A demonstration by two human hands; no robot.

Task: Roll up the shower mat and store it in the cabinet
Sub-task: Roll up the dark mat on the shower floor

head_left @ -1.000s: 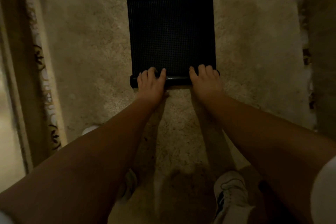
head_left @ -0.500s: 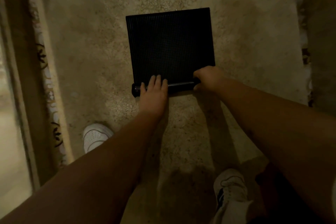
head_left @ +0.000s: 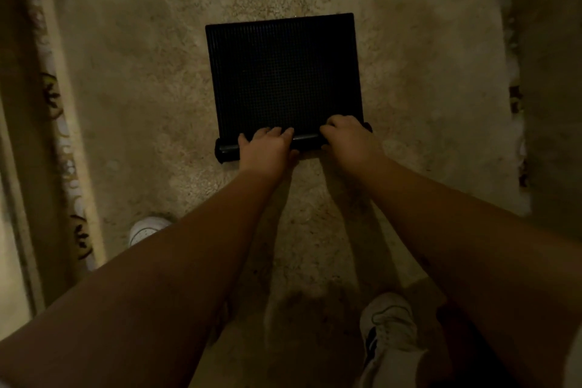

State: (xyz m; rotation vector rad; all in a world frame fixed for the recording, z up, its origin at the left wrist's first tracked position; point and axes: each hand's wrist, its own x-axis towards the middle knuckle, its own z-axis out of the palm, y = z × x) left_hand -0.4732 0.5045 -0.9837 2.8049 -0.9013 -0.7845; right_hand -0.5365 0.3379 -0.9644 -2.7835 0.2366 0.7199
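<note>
A black ribbed shower mat lies flat on the beige carpet, its near edge curled into a thin roll. My left hand rests on the left half of the roll, fingers wrapped over its top. My right hand grips the roll's right end, which it mostly hides. Both arms reach forward from the bottom of the view. No cabinet is in view.
Beige carpet surrounds the mat. A patterned rug border and a door frame run down the left side. My white shoes show at lower left and lower right. A fringed edge bounds the right.
The roll has advanced over the mat, so the flat part is shorter. My right hand curled onto the roll's right end and my left hand regripped its left half.
</note>
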